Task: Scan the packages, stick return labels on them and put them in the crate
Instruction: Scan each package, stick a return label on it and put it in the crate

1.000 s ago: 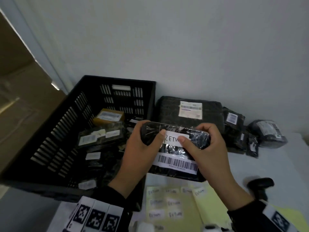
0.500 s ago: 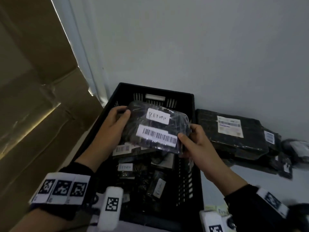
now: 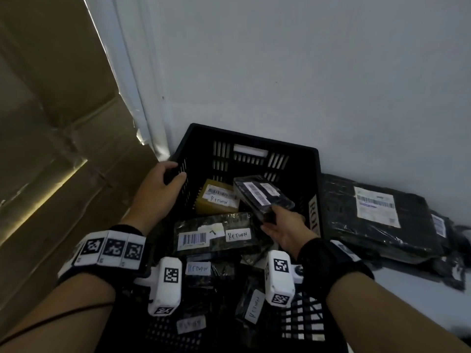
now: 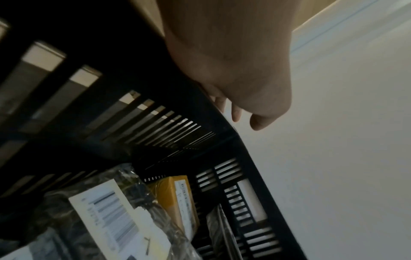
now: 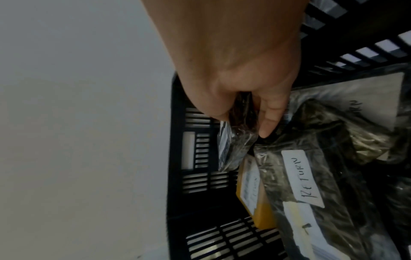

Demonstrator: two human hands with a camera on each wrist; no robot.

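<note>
Place: looks like you're in a returns or parcel-handling corner
Crate: black slotted plastic crate [image 3: 285,149] full of bagged parcels with handwritten RETURN stickers
Waiting pile: black poly mailers with barcode shipping labels [image 3: 377,212] against your plain white wall [image 3: 305,72]
Beside you: big brown cardboard boxes [image 3: 51,123]

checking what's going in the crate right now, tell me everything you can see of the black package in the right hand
The black package is a flat parcel in glossy, crinkled black plastic wrap. Its upper face carries a white barcode label and a smaller white sticker whose writing cannot be read. It is tilted, far end raised, inside the black crate near the back right corner, beside the yellow box. The right hand pinches its near end, thumb on one face and fingers on the other.
</note>
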